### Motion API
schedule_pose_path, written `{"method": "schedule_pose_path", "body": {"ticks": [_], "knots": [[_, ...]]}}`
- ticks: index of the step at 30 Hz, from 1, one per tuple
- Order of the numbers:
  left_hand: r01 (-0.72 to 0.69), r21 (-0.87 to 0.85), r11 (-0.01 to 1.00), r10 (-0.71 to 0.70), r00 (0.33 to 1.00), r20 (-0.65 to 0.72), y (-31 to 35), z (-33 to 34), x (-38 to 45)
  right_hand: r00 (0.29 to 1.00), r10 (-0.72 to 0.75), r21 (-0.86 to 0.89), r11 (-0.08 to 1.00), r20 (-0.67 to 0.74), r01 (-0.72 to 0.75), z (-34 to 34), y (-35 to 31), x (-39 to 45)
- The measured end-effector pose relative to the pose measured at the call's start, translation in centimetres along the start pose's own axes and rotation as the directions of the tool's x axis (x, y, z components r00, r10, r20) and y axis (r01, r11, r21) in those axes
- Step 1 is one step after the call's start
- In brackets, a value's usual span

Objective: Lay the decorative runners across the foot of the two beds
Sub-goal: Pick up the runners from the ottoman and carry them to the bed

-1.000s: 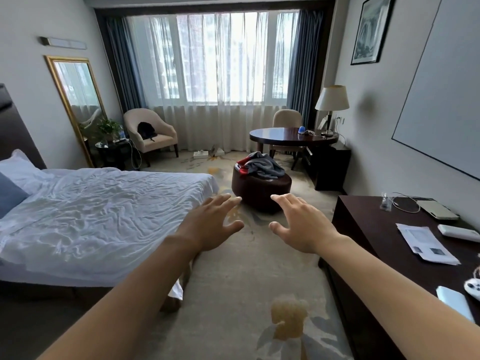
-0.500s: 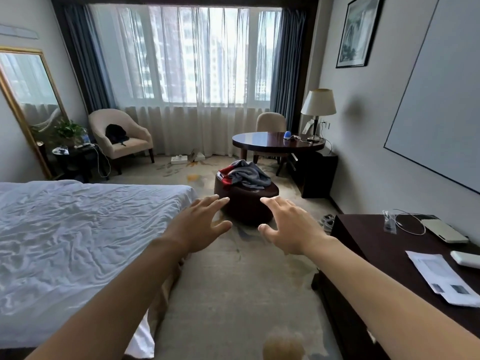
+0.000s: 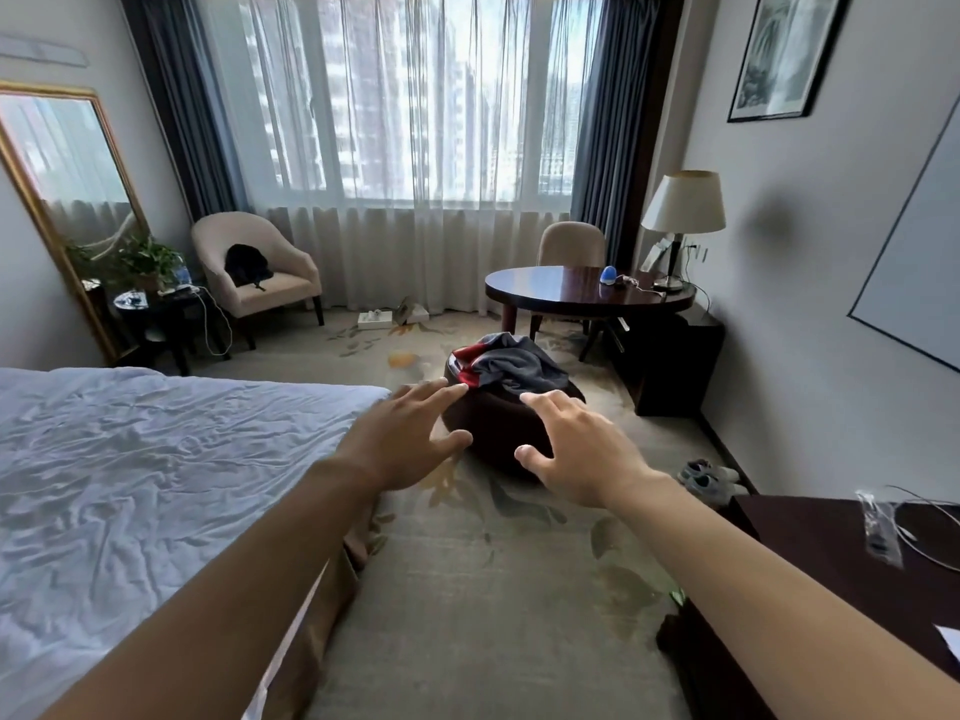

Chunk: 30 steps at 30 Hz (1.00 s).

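Observation:
A crumpled grey, blue and red runner [image 3: 511, 363] lies in a heap on a round dark brown ottoman [image 3: 493, 433] in the middle of the carpet. Both my arms reach forward toward it. My left hand [image 3: 402, 433] and my right hand [image 3: 576, 449] hover in the air with fingers spread and hold nothing. They are short of the ottoman and apart from the cloth. One bed [image 3: 130, 485] with a wrinkled white sheet fills the left side; its foot end faces the aisle. A second bed is out of sight.
A dark desk [image 3: 831, 563] with cables runs along the right wall, shoes [image 3: 706, 478] on the floor beside it. Beyond the ottoman stand a round table [image 3: 571, 296] with a lamp [image 3: 680, 220], an armchair [image 3: 260, 272], a side table [image 3: 156, 314] and a mirror [image 3: 67, 184].
I have walked forward along the aisle, so the ottoman and the runner are nearer. Both hands stay spread and stretched ahead, and the bed's pillows have left the view.

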<state>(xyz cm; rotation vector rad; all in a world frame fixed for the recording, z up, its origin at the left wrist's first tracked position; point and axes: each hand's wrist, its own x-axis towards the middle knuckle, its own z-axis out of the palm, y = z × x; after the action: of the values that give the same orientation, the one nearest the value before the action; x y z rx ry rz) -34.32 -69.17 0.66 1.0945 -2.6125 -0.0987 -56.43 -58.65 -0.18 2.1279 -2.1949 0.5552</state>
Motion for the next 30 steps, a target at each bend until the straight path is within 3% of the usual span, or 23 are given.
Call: {"method": "schedule_pose_path", "body": {"ticks": [14, 30], "knots": [[-0.063, -0.044, 0.997, 0.064, 0.998, 0.027, -11.3, 5.3, 22.9, 0.999, 0.04, -0.026, 0.999, -0.008, -0.04, 5.5, 7.9, 22.1], [-0.034, -0.072, 0.997, 0.037, 0.999, 0.037, -21.8, 12.0, 47.4, 0.999, 0.051, 0.027, 0.998, 0.013, -0.052, 11.8, 19.4, 47.3]]}}
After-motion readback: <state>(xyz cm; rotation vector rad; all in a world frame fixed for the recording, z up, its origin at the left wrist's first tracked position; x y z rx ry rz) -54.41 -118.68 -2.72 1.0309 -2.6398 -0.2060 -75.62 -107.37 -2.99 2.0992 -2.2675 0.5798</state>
